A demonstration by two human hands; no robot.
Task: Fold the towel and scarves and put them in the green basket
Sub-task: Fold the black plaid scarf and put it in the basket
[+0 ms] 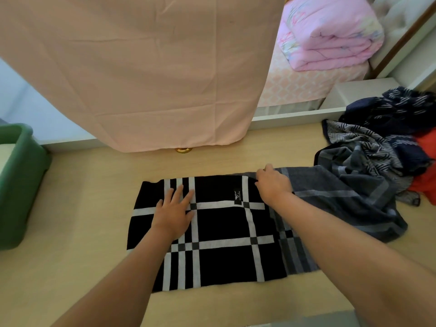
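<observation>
A black scarf with white checks (221, 227) lies flat and folded on the wooden floor in front of me. My left hand (173, 212) presses flat on its left part, fingers spread. At the scarf's far right corner my right hand (272, 184) has its fingers curled over the edge, gripping the cloth. The scarf's grey reverse side (330, 199) runs off to the right. The green basket (16, 187) stands at the left edge, apart from both hands.
A heap of dark patterned scarves (382, 138) and red cloth (424, 166) lies at the right. A pink sheet (146, 74) hangs from a bed behind the scarf. A folded pink quilt (330, 34) sits on the bed.
</observation>
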